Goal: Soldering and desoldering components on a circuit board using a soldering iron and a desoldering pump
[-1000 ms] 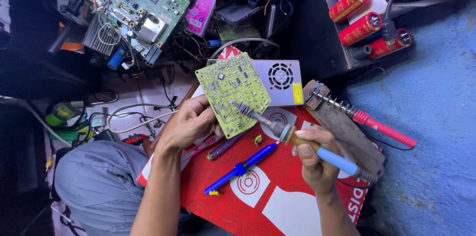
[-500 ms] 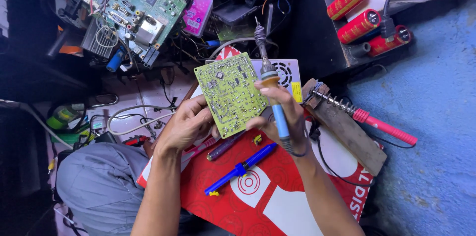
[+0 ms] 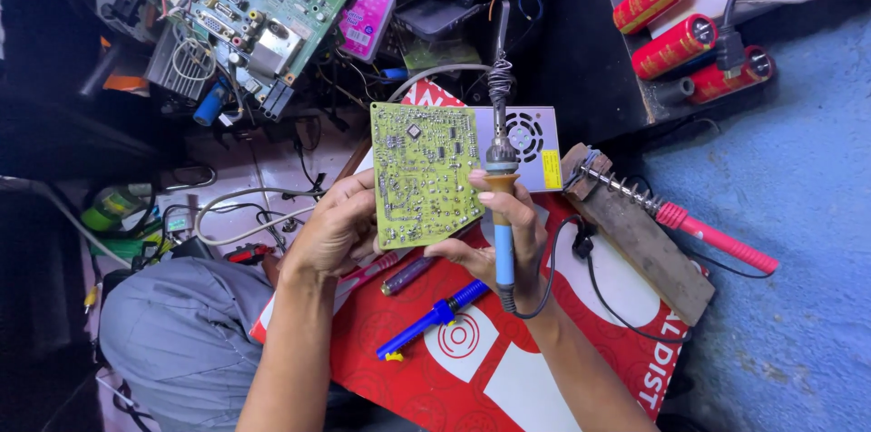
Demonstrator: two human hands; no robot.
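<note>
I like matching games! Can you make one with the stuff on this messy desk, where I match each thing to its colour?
Things:
1. Circuit board held between the left hand and the right hand
2. Handle of the soldering iron in the right hand
3. Three big cylinders at the top right
4. Handle of the second iron lying on the wooden block

Colours:
A. red with gold stripes
B. yellow-green
C. pink
D. blue

Pairs: 1-B, 2-D, 3-A, 4-C
</note>
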